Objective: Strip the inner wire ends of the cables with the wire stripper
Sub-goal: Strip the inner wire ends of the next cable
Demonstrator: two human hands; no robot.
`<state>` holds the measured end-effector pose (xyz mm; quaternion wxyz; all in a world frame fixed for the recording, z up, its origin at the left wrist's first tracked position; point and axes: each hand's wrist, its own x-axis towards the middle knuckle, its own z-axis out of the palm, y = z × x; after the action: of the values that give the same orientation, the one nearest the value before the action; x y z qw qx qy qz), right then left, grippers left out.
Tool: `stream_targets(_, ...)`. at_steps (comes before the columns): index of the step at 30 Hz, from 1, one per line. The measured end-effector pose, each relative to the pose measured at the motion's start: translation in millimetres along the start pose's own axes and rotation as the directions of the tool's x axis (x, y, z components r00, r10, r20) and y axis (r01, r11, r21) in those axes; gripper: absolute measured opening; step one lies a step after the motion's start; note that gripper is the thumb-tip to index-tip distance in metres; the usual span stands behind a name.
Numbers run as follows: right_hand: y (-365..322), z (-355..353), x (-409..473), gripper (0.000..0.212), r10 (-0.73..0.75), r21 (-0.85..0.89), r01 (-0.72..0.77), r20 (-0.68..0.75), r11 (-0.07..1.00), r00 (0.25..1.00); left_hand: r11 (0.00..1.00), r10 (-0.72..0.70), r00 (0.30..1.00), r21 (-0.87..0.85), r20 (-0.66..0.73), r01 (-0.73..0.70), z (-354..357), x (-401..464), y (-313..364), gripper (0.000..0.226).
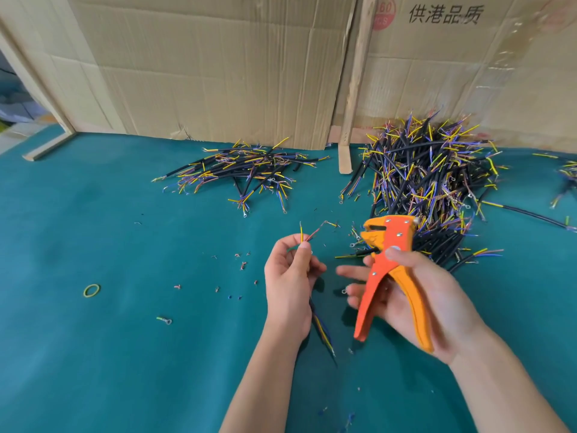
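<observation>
Left hand (pixel 288 276), raised palm-up left of the wire stripper (pixel 388 276), has its grip pinched on a cable (pixel 321 329) with wire ends pointing up. Right hand (pixel 415 301) grip wraps the stripper's handles above the counter (pixel 93 214).

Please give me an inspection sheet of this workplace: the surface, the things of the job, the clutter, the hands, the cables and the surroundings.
Surface: green mat, covering the table.
Job's things: orange wire stripper, its head apart from the wires; one cable with coloured inner wires sticking up.
Clutter: insulation scraps, a yellow rubber band, a loose ring terminal.
Hands: left hand pinches the cable; right hand holds the wire stripper by its handles.
Cables: small pile at centre back, large pile to the right of it, a few more cables at the right edge.
Surroundings: cardboard sheets standing behind the mat, a wooden slat between them.
</observation>
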<state>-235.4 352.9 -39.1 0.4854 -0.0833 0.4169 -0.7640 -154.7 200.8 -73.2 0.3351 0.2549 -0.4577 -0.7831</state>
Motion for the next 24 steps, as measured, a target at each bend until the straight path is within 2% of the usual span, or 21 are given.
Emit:
stream_targets(4,-18.3,-8.8,-9.7,0.081,-0.123,0.149,0.128,-0.047,0.981,0.991,1.0,0.005,1.0,-0.025,-0.004,-0.005,1.3,-0.2,0.6,0.014)
stream_targets(5,-20.8,-8.3,-10.3,0.079,-0.151,0.177,0.159,-0.058,0.971,0.987,1.0,0.005,1.0,-0.027,-0.004,-0.005,1.3,0.0,0.2,0.014)
stream_targets(7,-21.5,-5.1,-10.1,0.059,-0.18,0.195,0.192,-0.078,0.962,0.981,1.0,0.008,1.0,-0.026,-0.001,-0.008,0.4,0.5,-0.2,0.014)
stream_targets(11,-15.0,0.5,-9.1,0.043,-0.113,0.072,0.114,-0.011,0.991,0.993,1.0,0.009,1.0,-0.017,-0.002,-0.009,0.0,0.7,-0.8,0.014)
stream_targets(16,-9.3,9.5,-9.3,0.046,-0.001,-0.084,-0.007,-0.089,0.996,0.996,1.0,0.022,1.0,0.018,-0.01,-0.021,0.6,0.2,0.2,0.014)
stream_targets(21,0.3,21.2,-13.3,0.046,0.105,-0.244,-0.106,-0.015,0.964,0.994,0.993,0.068,0.997,0.101,-0.045,-0.063,2.7,-1.2,-2.3,0.012)
stream_targets(24,7.5,24.4,-11.6,0.052,0.121,-0.297,-0.125,-0.033,0.947,0.992,0.989,0.085,0.995,0.13,-0.059,-0.077,2.9,-1.7,-4.1,0.01)
